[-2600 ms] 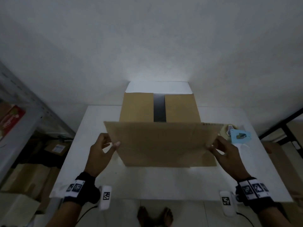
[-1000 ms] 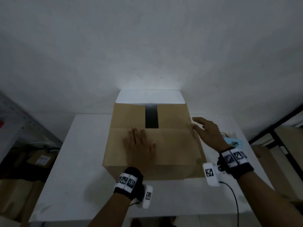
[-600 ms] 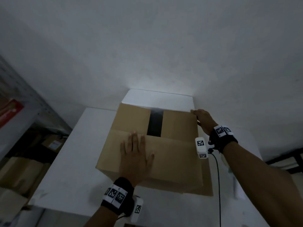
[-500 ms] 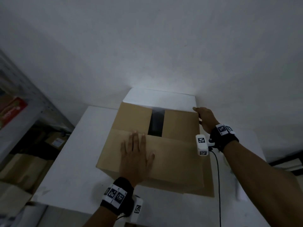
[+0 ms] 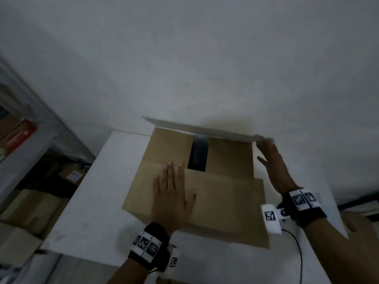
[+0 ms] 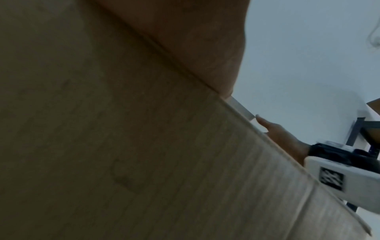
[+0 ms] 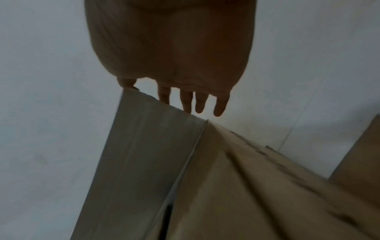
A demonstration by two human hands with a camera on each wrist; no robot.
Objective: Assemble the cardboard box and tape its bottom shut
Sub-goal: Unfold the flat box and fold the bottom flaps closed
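Cardboard is springy, so with the box (image 5: pixel 196 187) on the counter (image 5: pixel 98 201), the near flap (image 5: pixel 221 193) could pop up if the flat, spread left hand (image 5: pixel 174 199) lifts, and the far flap (image 5: pixel 201 131) could slip from the right hand's (image 5: pixel 274 167) straight fingertips (image 7: pixel 219 108).

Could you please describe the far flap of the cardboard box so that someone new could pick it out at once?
On the white table stands a brown cardboard box, bottom up. Along its far edge, by the wall, one long flap stands raised, its corner touched by the right hand. Unlike the brown flaps lying flat, one under the left hand, it looks pale grey and is not folded down.
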